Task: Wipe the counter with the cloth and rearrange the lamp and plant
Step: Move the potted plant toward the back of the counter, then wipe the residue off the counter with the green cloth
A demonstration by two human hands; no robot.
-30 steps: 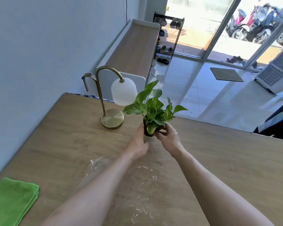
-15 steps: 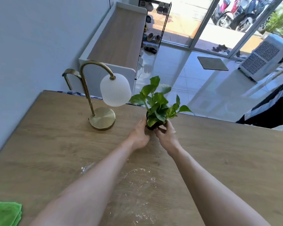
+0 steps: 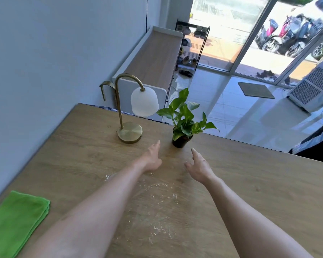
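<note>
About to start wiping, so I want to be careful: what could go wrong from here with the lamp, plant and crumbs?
1. The potted plant stands close to the counter's far edge; a wide sweep might push it off.
2. The brass lamp is top-heavy with its white shade overhanging; a bump could tip it.
3. The white crumbs lie under the forearms; reaching for the green cloth may smear them.

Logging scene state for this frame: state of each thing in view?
left hand: open, holding nothing
right hand: open, holding nothing
potted plant: upright on counter, released
brass lamp: upright, left of plant
green cloth: folded, untouched, near left corner
wooden counter: white crumbs not yet wiped
</note>
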